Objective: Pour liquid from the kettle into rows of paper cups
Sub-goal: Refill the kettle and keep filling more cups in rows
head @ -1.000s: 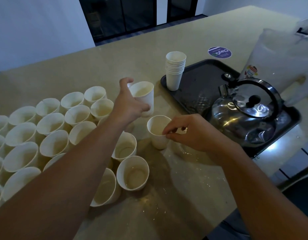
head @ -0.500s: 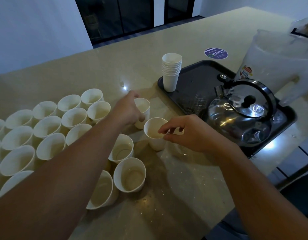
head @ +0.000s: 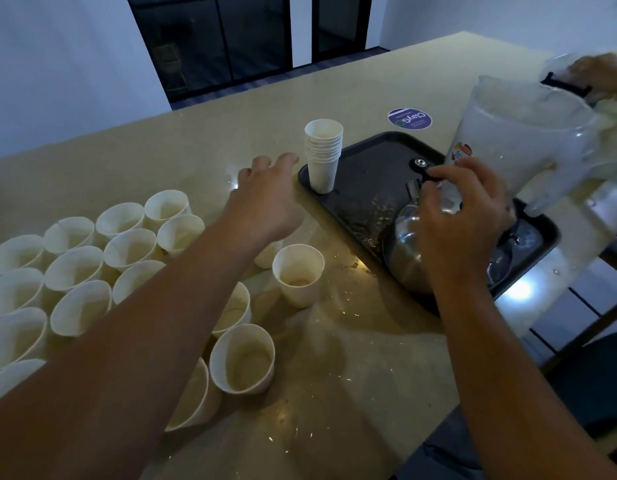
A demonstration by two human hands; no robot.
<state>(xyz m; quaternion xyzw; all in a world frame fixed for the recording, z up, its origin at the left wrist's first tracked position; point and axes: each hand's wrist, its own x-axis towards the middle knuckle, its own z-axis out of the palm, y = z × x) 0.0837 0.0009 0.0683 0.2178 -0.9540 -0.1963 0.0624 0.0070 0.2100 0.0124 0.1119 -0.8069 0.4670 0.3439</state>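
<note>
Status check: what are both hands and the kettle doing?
Left hand open above cups. Right hand on kettle handle, kettle on tray. Pitcher close by.

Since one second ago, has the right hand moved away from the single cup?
Yes. The right hand has left the single cup and gone right, over the black tray, where it now curls around the kettle handle.

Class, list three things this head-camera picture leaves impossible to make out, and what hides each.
- Shiny steel kettle: lid and handle, behind the right hand.
- White paper cup beneath the left hand: contents.
- Clear plastic jug: holder cut off by the right edge.
</note>
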